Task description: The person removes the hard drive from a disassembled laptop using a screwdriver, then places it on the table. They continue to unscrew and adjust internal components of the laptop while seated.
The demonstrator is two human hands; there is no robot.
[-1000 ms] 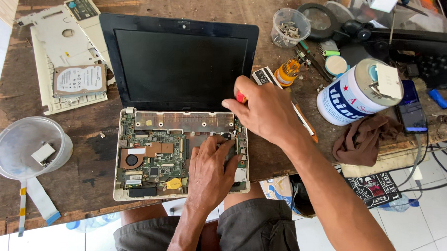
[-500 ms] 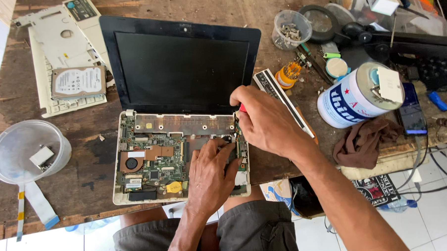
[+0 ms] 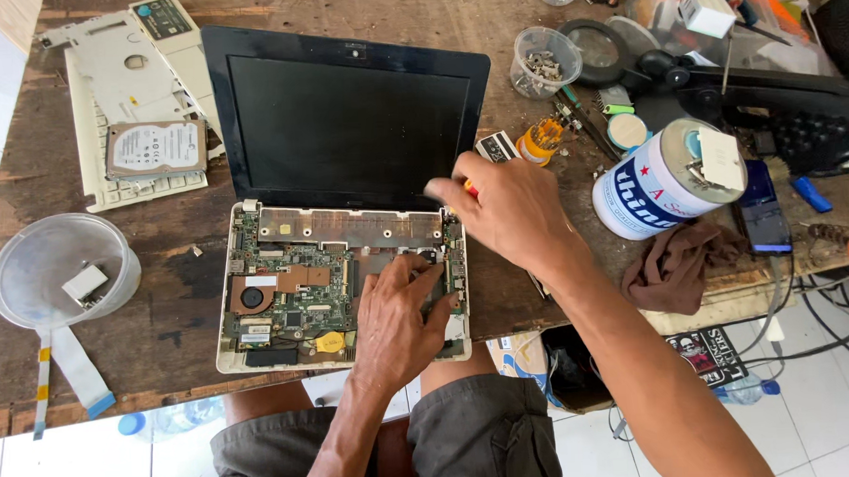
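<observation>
Cluttered wooden desk (image 3: 558, 300), front edge: right hand (image 3: 513, 217), gripping a red-handled tool (image 3: 467, 188), has shifted leftward over the opened laptop (image 3: 337, 279); left hand (image 3: 399, 315) stays spread, fingertips pressing its board.

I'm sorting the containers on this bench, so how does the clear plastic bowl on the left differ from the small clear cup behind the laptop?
The bowl is wider and shallower, holding one small part; the cup is narrower and holds many small metal bits. The bowl sits near the front edge, the cup far back. Both are clear plastic, upright.

bare wood left of laptop (image 3: 340, 232), tin (image 3: 662, 183) probably crowding right
</observation>
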